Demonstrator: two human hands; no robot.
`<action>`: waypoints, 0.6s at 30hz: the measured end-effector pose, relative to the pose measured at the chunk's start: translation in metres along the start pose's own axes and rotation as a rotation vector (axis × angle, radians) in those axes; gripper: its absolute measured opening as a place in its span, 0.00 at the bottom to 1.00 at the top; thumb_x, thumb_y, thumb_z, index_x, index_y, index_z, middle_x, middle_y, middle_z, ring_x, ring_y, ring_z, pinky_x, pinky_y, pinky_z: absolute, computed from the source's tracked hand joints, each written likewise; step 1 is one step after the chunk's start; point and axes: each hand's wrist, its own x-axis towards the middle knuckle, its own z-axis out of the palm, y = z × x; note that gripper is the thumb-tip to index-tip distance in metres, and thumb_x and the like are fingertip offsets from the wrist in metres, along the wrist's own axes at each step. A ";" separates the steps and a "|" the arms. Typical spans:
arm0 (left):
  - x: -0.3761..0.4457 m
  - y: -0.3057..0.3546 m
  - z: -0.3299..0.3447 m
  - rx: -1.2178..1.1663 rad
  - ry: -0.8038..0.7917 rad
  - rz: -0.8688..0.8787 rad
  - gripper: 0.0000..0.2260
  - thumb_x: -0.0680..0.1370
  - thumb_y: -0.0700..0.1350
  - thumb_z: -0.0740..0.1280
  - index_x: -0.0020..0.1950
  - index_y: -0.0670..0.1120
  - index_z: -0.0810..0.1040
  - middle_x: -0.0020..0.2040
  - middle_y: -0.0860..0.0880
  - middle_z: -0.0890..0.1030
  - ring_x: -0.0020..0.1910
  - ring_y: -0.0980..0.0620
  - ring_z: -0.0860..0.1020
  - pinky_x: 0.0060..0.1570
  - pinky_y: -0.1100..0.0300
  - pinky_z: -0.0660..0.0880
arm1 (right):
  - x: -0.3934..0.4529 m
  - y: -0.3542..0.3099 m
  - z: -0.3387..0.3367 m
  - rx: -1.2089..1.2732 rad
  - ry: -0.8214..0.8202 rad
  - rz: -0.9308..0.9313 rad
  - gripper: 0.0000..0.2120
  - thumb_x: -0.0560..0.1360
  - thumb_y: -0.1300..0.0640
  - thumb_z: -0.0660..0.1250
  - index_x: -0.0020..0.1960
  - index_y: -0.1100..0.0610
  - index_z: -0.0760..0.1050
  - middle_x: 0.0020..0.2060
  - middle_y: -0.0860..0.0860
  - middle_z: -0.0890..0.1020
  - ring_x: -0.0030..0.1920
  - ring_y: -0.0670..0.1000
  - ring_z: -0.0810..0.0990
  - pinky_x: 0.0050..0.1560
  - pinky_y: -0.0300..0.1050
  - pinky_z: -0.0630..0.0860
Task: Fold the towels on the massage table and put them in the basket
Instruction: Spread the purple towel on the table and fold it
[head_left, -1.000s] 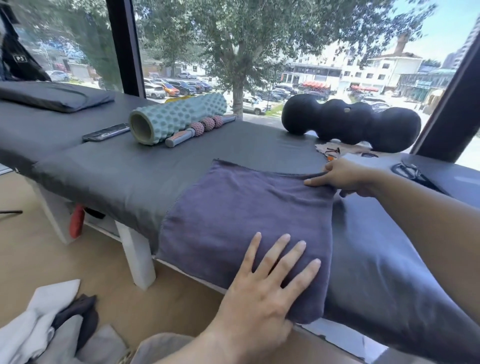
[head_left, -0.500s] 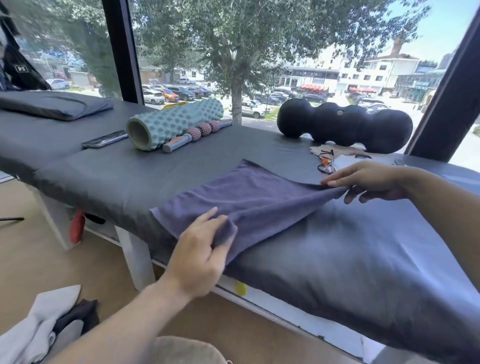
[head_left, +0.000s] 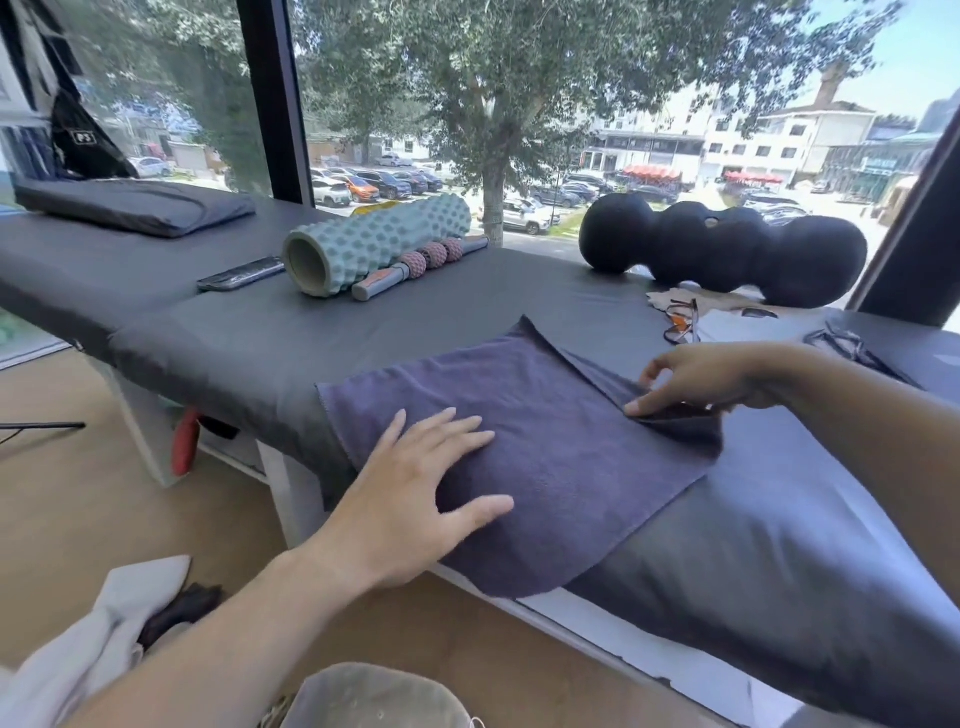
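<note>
A purple-grey towel (head_left: 550, 441) lies folded on the dark massage table (head_left: 260, 343), its near edge hanging over the table's front side. My left hand (head_left: 415, 488) rests flat on the towel's left part, fingers spread. My right hand (head_left: 696, 379) pinches the towel's right edge, where the cloth layers bunch up. At the bottom left lie more towels (head_left: 93, 644), white and dark, in a heap. A grey cloth-lined rim (head_left: 374, 696) shows at the bottom edge; whether it is the basket I cannot tell.
On the table's far side lie a teal foam roller (head_left: 374, 244), a massage stick (head_left: 421, 262), a phone (head_left: 241, 274), a black peanut-shaped roller (head_left: 722, 249) and glasses (head_left: 683, 325). A dark cushion (head_left: 135, 205) sits at the far left. Wooden floor is below.
My left hand carried the towel's near corner across, laid it down and now lies flat on the folded cloth. My right hand shifted slightly toward me and pinches the right edge.
</note>
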 end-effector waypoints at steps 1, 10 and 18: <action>-0.003 -0.001 0.003 0.051 -0.028 0.020 0.37 0.71 0.75 0.59 0.75 0.58 0.69 0.77 0.62 0.65 0.79 0.64 0.52 0.79 0.46 0.48 | 0.003 0.000 0.001 0.066 0.004 -0.028 0.25 0.70 0.47 0.78 0.65 0.47 0.76 0.51 0.55 0.82 0.41 0.51 0.76 0.32 0.40 0.70; -0.005 0.057 0.036 0.271 -0.060 0.170 0.46 0.67 0.78 0.60 0.79 0.53 0.64 0.79 0.52 0.63 0.81 0.49 0.53 0.77 0.36 0.47 | -0.007 -0.028 -0.005 -0.175 -0.020 -0.239 0.22 0.79 0.67 0.55 0.51 0.47 0.84 0.48 0.51 0.84 0.39 0.50 0.81 0.36 0.41 0.80; -0.012 0.058 0.052 0.376 -0.101 0.227 0.46 0.68 0.64 0.69 0.81 0.52 0.56 0.80 0.47 0.61 0.81 0.44 0.53 0.74 0.31 0.51 | -0.038 -0.048 0.011 -0.349 0.266 -0.538 0.07 0.76 0.38 0.66 0.49 0.38 0.79 0.44 0.36 0.82 0.49 0.38 0.79 0.47 0.35 0.73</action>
